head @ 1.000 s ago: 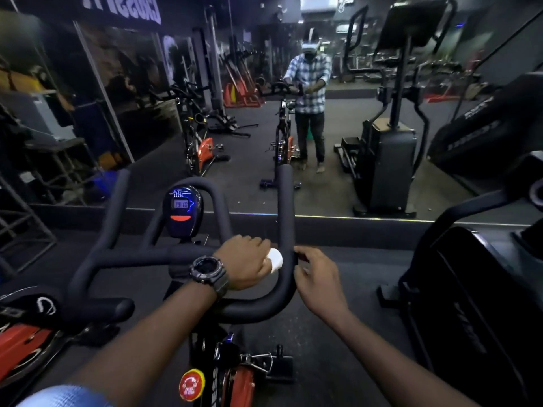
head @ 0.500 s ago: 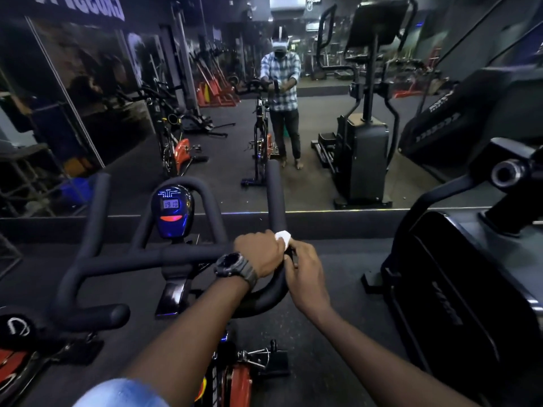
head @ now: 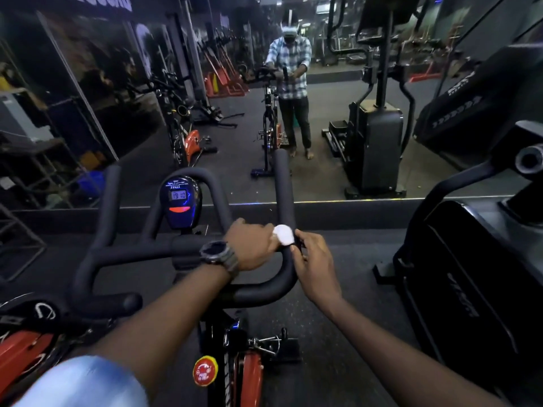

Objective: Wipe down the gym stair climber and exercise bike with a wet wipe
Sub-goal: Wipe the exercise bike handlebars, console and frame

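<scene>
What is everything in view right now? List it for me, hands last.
wet wipe: one, white, on the right handlebar.
exercise bike: one, black and red, centre.
handlebar: one, black, at the bike's front.
console: one, blue-lit, between the bars.
stop knob: one, red and yellow, on the frame.
stair climber: one, black, right.
mirror: one, wall ahead.
watch: one, dark, left wrist.
left hand: holds the wipe.
right hand: pinches the bar beside the wipe.
</scene>
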